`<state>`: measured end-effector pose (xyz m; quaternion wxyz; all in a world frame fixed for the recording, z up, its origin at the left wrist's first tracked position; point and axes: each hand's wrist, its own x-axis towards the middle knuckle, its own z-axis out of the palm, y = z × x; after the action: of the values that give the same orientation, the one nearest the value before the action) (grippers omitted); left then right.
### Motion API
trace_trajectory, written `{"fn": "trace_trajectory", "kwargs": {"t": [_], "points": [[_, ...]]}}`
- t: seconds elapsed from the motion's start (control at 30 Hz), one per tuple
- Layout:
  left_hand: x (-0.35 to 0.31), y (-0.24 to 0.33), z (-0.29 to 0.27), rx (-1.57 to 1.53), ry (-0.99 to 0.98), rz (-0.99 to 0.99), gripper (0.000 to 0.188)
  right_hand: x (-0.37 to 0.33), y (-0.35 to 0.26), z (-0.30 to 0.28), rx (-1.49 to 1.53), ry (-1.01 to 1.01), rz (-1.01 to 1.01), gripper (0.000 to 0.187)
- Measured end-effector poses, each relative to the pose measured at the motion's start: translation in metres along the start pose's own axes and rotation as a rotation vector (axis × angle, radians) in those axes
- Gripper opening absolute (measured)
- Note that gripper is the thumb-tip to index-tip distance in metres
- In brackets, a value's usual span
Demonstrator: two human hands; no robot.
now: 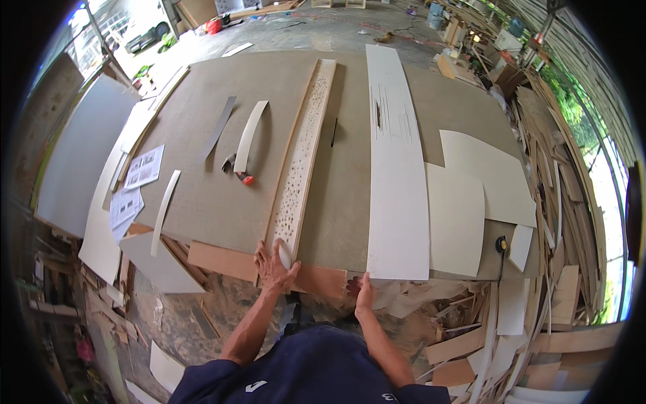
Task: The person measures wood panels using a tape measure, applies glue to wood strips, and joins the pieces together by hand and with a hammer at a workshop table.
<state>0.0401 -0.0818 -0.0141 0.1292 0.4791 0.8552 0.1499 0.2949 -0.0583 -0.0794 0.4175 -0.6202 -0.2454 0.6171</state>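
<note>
A long narrow wooden board, its top dotted with pale spots, runs away from me across the large brown sheet. My left hand is at its near end, fingers spread over the board. Between thumb and fingers shows a small white piece, partly covered by the hand. To the right, a long white panel with dark scratch-like lines at its far part lies parallel to the board. My right hand pinches its near left corner, thumb on top, the other fingers partly hidden.
A hammer with a red handle end lies beneath a curved pale strip. A thin dark tool rests between board and panel. Cream sheets and a tape measure are on the right; printed papers lie left. Scrap wood surrounds the near right.
</note>
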Motion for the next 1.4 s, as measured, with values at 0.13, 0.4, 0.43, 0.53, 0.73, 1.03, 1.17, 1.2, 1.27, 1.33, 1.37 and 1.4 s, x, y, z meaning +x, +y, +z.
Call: {"fn": "trace_trajectory", "kwargs": {"t": [0.13,0.4,0.43,0.53,0.73,1.03,1.17,1.2,1.27,1.33,1.37,1.4], "points": [[0.011,-0.003,-0.004,-0.085,-0.058,0.008,0.106,-0.031,0.006,0.032,-0.17,-0.084,-0.125,0.032],[0.02,-0.025,-0.019,-0.223,-0.166,0.08,0.105,-0.076,-0.031,0.061,-0.237,0.128,-0.349,0.028],[0.022,-0.034,-0.018,-0.264,-0.165,0.125,0.104,-0.092,-0.043,0.07,-0.26,0.129,-0.387,0.028],[0.042,-0.056,-0.027,-0.386,-0.223,0.26,0.1,-0.142,-0.084,0.101,-0.417,0.079,-0.567,0.029],[0.19,-0.116,-0.022,-0.656,-0.044,-0.235,0.067,-0.167,-0.117,0.183,-0.486,-0.302,-0.87,0.037],[0.321,-0.071,-0.049,-0.462,0.062,-0.552,0.072,-0.154,-0.13,0.235,-0.442,-0.611,-0.723,0.043],[0.344,-0.113,-0.054,-0.466,-0.049,-0.648,0.049,-0.142,-0.129,0.228,-0.301,-0.701,-0.61,0.044],[0.35,-0.131,-0.06,-0.512,-0.036,-0.631,0.045,-0.139,-0.127,0.226,-0.267,-0.723,-0.583,0.044],[0.357,-0.172,-0.078,-0.593,-0.001,-0.604,0.035,-0.135,-0.12,0.231,-0.189,-0.779,-0.522,0.043],[0.33,-0.135,-0.112,-0.363,-0.037,-0.525,0.034,-0.123,-0.124,0.222,-0.181,-0.772,-0.552,0.041],[0.329,-0.164,-0.125,-0.31,0.049,-0.48,0.033,-0.125,-0.125,0.23,-0.159,-0.822,-0.568,0.039],[0.328,-0.202,-0.134,-0.254,0.126,-0.433,0.032,-0.125,-0.119,0.235,-0.099,-0.855,-0.564,0.037]]}}
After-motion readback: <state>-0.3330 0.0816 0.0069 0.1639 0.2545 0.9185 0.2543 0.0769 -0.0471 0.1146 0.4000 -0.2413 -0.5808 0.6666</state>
